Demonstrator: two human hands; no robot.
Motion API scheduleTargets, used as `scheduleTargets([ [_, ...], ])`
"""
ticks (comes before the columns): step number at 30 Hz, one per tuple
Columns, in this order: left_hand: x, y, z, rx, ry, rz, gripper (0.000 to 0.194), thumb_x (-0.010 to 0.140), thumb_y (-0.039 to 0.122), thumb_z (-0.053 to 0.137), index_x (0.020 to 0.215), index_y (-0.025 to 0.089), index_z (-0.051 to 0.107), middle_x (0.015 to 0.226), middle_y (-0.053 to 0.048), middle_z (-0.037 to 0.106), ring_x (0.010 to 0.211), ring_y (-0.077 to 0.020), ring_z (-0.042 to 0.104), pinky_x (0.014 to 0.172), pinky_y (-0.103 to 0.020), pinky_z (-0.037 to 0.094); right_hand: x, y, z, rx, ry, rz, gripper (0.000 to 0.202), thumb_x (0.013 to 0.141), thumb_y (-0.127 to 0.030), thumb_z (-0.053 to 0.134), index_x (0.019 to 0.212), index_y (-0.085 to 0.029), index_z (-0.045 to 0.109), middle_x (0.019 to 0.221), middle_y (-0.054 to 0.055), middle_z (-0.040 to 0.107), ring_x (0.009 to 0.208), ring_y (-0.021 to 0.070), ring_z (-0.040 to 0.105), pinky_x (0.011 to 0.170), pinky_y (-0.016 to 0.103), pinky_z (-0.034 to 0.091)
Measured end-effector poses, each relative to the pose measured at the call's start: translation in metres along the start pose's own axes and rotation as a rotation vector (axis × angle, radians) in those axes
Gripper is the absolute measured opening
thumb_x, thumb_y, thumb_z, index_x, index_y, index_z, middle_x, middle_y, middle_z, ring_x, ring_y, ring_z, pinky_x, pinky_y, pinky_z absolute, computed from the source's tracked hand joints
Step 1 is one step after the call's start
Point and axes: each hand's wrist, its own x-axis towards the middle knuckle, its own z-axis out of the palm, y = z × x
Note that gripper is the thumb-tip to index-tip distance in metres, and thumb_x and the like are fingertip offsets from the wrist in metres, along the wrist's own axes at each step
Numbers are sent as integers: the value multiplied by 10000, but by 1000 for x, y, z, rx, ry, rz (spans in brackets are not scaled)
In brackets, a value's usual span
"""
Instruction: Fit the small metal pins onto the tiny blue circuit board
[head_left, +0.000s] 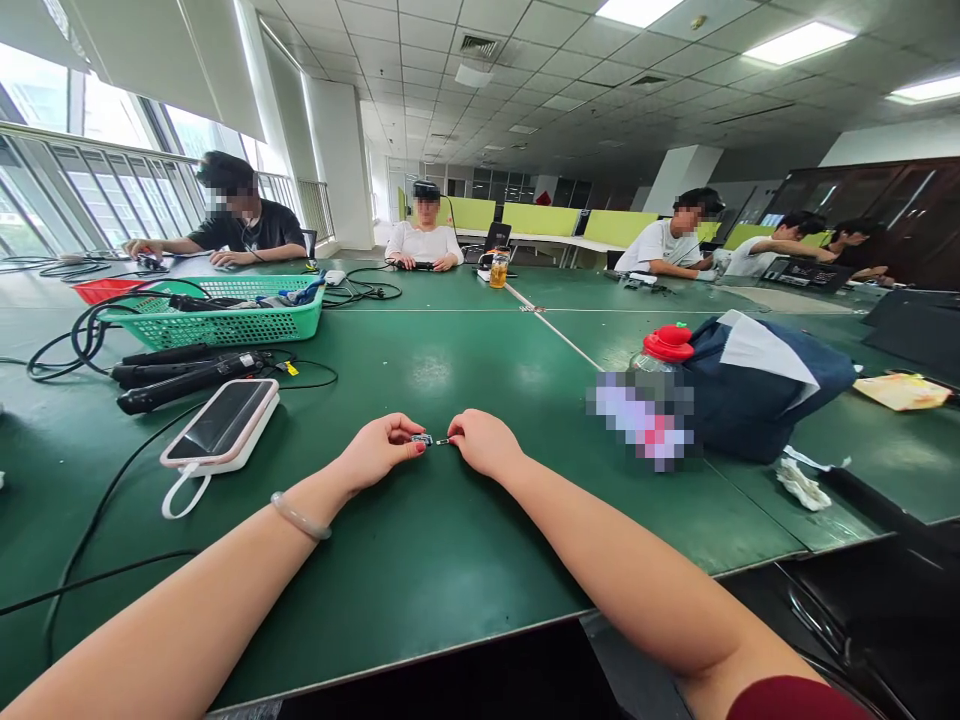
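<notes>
Just above the green table (375, 570), my left hand (381, 450) pinches a small dark and silvery piece (422, 439) between thumb and fingers. My right hand (482, 440) faces it, its fingers pinched on a tiny light-coloured piece (442, 442) with a metallic look. The two pieces lie in line, nearly tip to tip; whether they touch I cannot tell. Both are too small to name. A pale bangle circles my left wrist. Nearest to my left hand is a phone (225, 420) on a thick white and pink block with a strap.
A green basket (225, 322) of cables and tools stands at the left, black rod-shaped devices (187, 375) before it. To the right are a red-lidded bottle (667, 345) and a dark blue bag (757, 390). Crumpled tissue (802, 485) lies near the edge. Several people sit around the table.
</notes>
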Motion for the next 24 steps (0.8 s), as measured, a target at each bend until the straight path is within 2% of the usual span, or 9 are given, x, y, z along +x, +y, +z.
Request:
scheduleTargets([
  [5,0,0,1,20,8,0,303,632,304,693,869,155,579,816,-46,683,773,-169,625,764,-311,472,-1,-4,0,-25,-9,-18,124,824,-187,522,786,-210,637,856,23,602,770,147,556,654,244,384],
  [11,1,-1,0,12,10,6,317,619,326,702,858,158,580,819,-44,688,768,-170,628,756,-309,472,-2,-6,1,-18,4,-23,99,847,-263,531,853,-214,617,883,23,598,798,149,552,662,241,386],
  [20,0,0,1,49,13,24,295,599,305,709,817,159,575,769,-31,668,725,-157,612,725,-300,476,-1,-5,4,-49,8,-48,115,846,-199,518,771,-198,604,835,15,587,750,135,543,625,230,362],
  [24,1,-2,1,80,20,36,295,587,297,714,808,157,579,743,-22,653,694,-148,596,703,-294,477,-3,-7,0,7,71,-26,140,872,-206,482,794,-196,597,850,11,580,761,126,531,639,227,360],
])
